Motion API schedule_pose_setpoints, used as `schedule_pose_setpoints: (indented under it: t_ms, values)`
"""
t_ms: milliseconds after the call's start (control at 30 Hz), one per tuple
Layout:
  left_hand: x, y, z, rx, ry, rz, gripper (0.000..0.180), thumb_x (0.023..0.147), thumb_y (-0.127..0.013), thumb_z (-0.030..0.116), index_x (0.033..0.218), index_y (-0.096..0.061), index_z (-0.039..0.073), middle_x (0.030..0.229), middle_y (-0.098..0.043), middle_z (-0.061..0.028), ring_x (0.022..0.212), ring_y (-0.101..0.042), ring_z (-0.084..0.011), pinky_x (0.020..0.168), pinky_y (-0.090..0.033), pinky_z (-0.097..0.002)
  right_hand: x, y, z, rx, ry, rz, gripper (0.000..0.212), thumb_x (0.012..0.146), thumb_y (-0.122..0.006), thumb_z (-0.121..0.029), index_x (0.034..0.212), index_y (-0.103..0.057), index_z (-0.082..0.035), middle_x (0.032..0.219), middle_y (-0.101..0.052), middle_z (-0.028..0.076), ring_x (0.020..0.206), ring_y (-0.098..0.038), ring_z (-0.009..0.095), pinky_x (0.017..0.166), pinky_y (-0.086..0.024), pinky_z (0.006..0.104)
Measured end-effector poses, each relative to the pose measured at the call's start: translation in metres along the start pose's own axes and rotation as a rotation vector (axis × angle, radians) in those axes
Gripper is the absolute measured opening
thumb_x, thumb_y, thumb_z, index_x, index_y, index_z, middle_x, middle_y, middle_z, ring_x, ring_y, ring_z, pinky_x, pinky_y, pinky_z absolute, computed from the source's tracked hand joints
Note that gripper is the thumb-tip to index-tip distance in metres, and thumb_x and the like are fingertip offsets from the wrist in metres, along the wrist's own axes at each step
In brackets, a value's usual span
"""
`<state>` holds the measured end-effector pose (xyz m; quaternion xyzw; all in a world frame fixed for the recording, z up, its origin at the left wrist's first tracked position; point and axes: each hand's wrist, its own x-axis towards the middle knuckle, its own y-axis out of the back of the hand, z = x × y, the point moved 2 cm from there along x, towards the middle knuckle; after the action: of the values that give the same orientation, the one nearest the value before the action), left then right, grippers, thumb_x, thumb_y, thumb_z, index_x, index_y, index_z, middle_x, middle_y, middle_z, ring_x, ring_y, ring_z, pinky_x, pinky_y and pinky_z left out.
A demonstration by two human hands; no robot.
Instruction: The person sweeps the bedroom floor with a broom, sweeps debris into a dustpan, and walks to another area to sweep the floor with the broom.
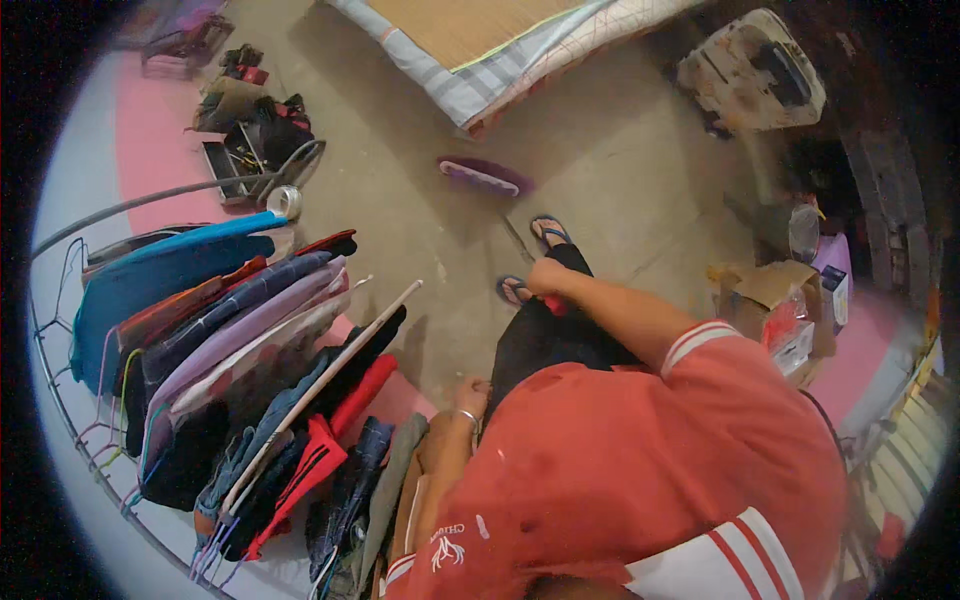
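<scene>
My right hand (545,277) is closed round the handle of a mop, in front of my dark trousers. A red part of the handle (556,304) shows just below the fist. From there the thin stick runs forward to a flat mop head (482,178) with a pale lilac bar and purple fringe, lying on the floor beyond my feet. The fringe is blurred. My left hand (473,396), with a bracelet on the wrist, hangs beside my left thigh. Its fingers are loosely bent, and nothing shows in them.
Close on my left stands a clothes rack (85,450) full of hanging garments. A bed (480,40) juts in ahead. An open toolbox (228,172) is at far left, a stained white tub (752,75) at far right. Nearer on my right sits a cardboard box (765,290).
</scene>
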<state>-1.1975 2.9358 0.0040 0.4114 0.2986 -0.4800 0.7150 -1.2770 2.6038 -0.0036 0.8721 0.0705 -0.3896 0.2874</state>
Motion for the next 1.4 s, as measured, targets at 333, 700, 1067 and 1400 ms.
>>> schedule_pose_setpoints:
  t_ms: [333,700,1067,1400]
  values:
    - [0.029,0.009,0.002,-0.167,0.211,-0.032,0.023,0.079,-0.050,0.019,0.090,-0.055,-0.001,0.077,-0.060,-0.0108,0.063,-0.058,-0.0158,0.060,-0.046,-0.0273,-0.017,0.003,-0.004,0.077,-0.098,-0.086,0.018,0.075,-0.050,-0.015,0.069,-0.054,0.001,0.060,-0.054,0.010,0.046,-0.052,0.019,0.041,-0.042,0.0342]
    - [-0.011,-0.016,-0.009,0.172,0.080,0.151,0.018,0.074,-0.055,0.013,0.087,-0.060,0.001,0.071,-0.060,-0.0101,0.063,-0.057,-0.0182,0.062,-0.045,-0.0288,0.139,0.067,-0.097,1.560,-0.178,-0.143,0.016,0.076,-0.042,-0.007,0.061,-0.039,-0.009,0.048,-0.043,0.001,0.038,-0.042,0.011,0.034,-0.039,0.0257]
    - [0.019,-0.025,-0.039,-0.086,0.228,0.013,0.022,0.077,-0.051,0.022,0.084,-0.058,0.003,0.074,-0.060,-0.0120,0.067,-0.056,-0.0199,0.061,-0.043,-0.0328,-0.030,0.060,0.042,0.757,-0.101,-0.015,0.030,0.081,-0.045,-0.031,0.064,-0.049,-0.006,0.052,-0.048,0.003,0.042,-0.045,0.014,0.041,-0.037,0.0260]
    - [0.065,-0.002,0.067,-0.075,0.204,-0.080,0.023,0.078,-0.050,0.022,0.070,-0.053,0.001,0.061,-0.055,-0.0087,0.053,-0.050,-0.0158,0.050,-0.040,-0.0294,-0.168,0.053,0.182,0.779,-0.691,0.200,0.016,0.075,-0.047,-0.018,0.071,-0.051,-0.004,0.052,-0.047,0.005,0.043,-0.047,0.015,0.040,-0.038,0.0298]
